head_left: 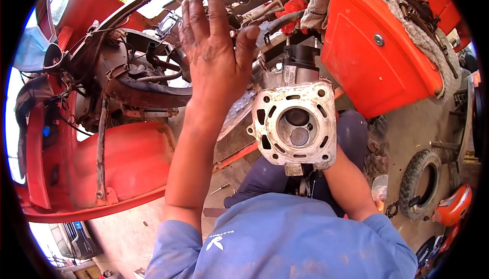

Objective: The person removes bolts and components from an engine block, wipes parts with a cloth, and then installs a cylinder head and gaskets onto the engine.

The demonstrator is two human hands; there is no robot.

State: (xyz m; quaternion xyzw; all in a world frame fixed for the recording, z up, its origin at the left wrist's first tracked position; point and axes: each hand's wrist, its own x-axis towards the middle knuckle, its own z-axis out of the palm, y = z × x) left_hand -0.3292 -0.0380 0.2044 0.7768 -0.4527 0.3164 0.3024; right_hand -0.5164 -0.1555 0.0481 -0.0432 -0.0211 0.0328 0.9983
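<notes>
A grey metal engine cylinder head (270, 139) is held up in front of my body, its flat face with the round combustion chamber and two valves turned toward the view. Behind its lower right edge is my right hand (332, 161), bearing it; the fingers are hidden by the metal. A black fitting (300, 56) on a metal neck sticks out from the far side of the cylinder head. My left hand (216, 50) is raised to the left of it, back of the hand showing, fingers stretched out, holding nothing. Behind the left hand are hoses and engine-bay parts.
Red bodywork (122, 157) with a support bar curves along the left. At the upper right stands a red panel (374, 50) with a grey cloth (448, 83) over its edge. A tyre (420, 183) and an orange-red part (453, 205) lie on the floor at right.
</notes>
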